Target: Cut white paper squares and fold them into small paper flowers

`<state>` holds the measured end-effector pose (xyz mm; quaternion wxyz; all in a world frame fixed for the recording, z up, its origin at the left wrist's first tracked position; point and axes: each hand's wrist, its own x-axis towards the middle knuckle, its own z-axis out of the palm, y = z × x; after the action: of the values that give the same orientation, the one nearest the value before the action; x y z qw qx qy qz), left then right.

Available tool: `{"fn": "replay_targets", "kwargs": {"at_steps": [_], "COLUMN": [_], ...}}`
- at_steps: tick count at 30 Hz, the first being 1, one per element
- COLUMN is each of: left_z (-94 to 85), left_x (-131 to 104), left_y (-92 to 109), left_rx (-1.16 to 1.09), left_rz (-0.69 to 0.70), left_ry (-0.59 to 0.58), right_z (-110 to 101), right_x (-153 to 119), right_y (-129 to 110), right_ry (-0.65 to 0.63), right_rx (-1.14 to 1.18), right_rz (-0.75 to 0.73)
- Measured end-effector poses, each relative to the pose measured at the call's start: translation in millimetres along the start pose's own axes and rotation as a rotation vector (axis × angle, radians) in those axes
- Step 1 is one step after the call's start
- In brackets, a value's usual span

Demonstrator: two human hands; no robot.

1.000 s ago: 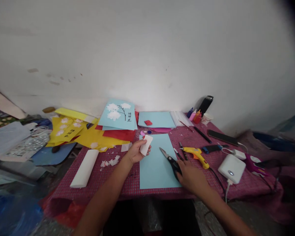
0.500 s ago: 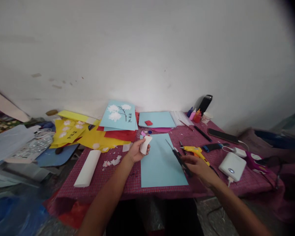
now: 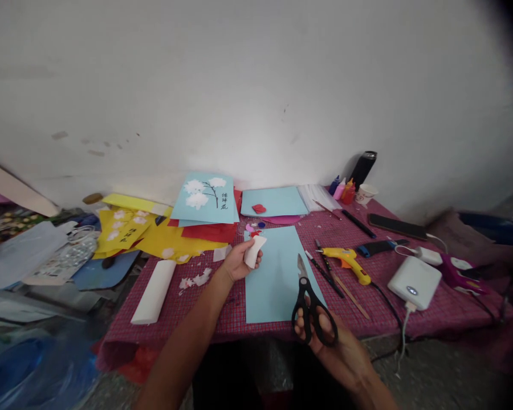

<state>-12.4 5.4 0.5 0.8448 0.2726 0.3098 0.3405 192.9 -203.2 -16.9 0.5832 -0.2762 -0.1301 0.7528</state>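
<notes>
Between the fingers and thumb of my left hand (image 3: 239, 260) is a small folded piece of white paper (image 3: 255, 252), held over the upper left of a light blue sheet (image 3: 273, 285). My right hand (image 3: 331, 344) has black-handled scissors (image 3: 305, 302), fingers through and under the handles. The blades are closed together and point away from me, above the lower right of the sheet. A roll of white paper (image 3: 154, 293) lies to the left, and torn white scraps (image 3: 195, 280) sit between it and the sheet.
Right of the sheet lie pens (image 3: 325, 274), a yellow glue gun (image 3: 346, 263), a blue-and-black tool (image 3: 378, 247) and a white power bank (image 3: 414, 282) with cables. Paint bottles (image 3: 341, 189) and a paper cup (image 3: 366, 193) stand behind. A blue flower picture (image 3: 205, 199) and yellow sheets (image 3: 171, 242) are back left.
My right hand has taken up the scissors and turned palm up, bringing them nearer to me. My left hand stays almost in place with the folded paper.
</notes>
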Motion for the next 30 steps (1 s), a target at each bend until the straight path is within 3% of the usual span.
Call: {"fn": "replay_targets", "kwargs": {"at_steps": [8,16,23,30], "left_z": [0.6,6.0,6.8,6.4], "left_x": [0.3,-3.2,-3.0,-2.3], "left_y": [-1.0,-4.3,-3.8,-6.0], "left_rx": [0.021,0.117,0.082,0.044], "left_rz": [-0.006,0.091,0.091,0.106], "left_ry": [-0.013,-0.005,0.002,-0.035], "right_z": [1.0,10.3,28.0,34.0], "right_x": [-5.4,-7.2,-4.7,3.1], "right_y": [11.0,18.1,19.0,21.9], "right_ry": [0.053,-0.11,-0.252,-0.229], "right_rx": [0.069,0.027,0.053,0.014], "right_rz": [0.067,0.003,0.083,0.141]}}
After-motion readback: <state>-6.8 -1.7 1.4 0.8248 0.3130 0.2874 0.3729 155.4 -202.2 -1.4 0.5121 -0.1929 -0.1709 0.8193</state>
